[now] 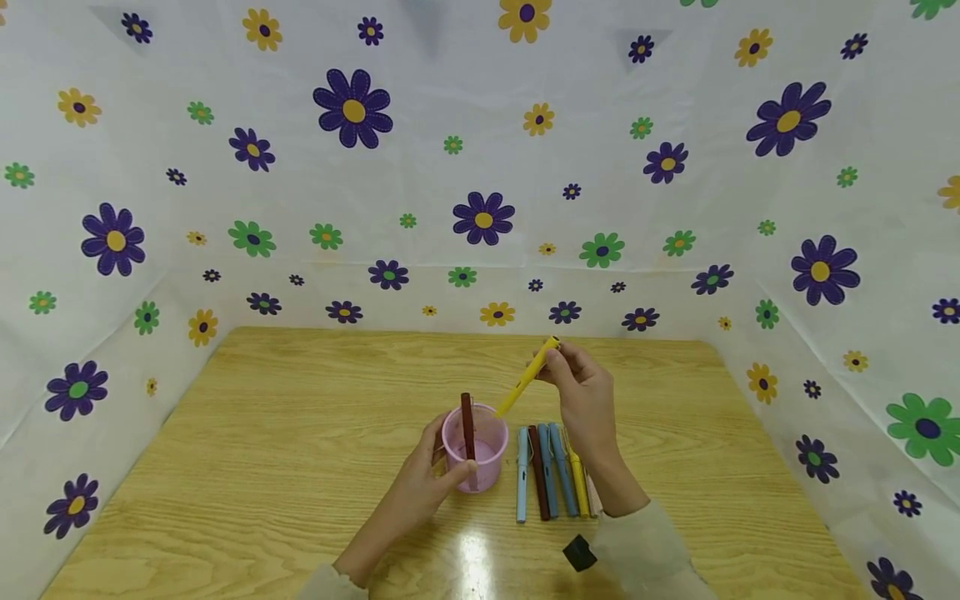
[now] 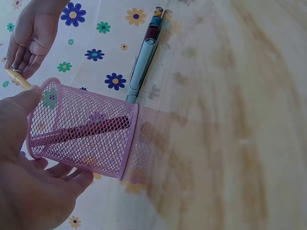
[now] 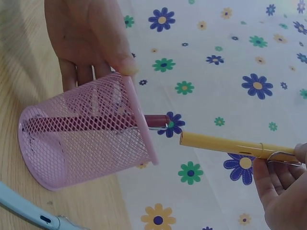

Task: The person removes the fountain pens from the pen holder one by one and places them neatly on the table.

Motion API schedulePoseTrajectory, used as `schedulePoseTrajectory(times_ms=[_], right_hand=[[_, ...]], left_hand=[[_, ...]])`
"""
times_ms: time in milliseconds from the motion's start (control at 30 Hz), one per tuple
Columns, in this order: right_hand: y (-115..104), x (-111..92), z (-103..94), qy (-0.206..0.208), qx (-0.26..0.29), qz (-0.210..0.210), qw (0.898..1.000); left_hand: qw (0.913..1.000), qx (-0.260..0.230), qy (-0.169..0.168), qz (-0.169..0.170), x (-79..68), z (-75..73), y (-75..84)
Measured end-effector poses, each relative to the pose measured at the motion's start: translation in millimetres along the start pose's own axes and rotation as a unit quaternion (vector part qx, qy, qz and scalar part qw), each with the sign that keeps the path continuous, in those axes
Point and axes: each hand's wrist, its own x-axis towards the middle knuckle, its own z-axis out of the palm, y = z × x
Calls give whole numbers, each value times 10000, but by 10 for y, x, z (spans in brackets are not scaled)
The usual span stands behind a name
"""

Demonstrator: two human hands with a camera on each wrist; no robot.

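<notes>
A pink mesh pen cup (image 1: 491, 475) stands upright on the table, and my left hand (image 1: 423, 479) grips it round its left side, thumb near the front. Inside leans a dark red pen (image 3: 96, 123), its capped end above the rim. My right hand (image 1: 588, 404) pinches a yellow pen (image 3: 216, 143) by its clip end. That pen slants down to the left, its lower end just outside the cup's mouth in the right wrist view. Right of the cup lie several pens in a row: a light blue pen (image 1: 522, 483), a dark red one, blue ones, a yellow one and a pale one partly under my right wrist.
A small black object (image 1: 580, 553) lies near the right sleeve (image 1: 645, 550). The wooden table (image 1: 300, 417) is bordered at the back and sides by a white flower-print cloth (image 1: 420, 192).
</notes>
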Motion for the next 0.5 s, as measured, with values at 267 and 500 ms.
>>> schedulePoseTrajectory(times_ms=[267,500], right_hand=[[-56,31,-133,118,36,-44,9999],[-63,34,-233,170,-29,98,9998]], left_hand=[[10000,5,24,14,9,-2,13],[10000,12,-7,-3,5,-9,36]])
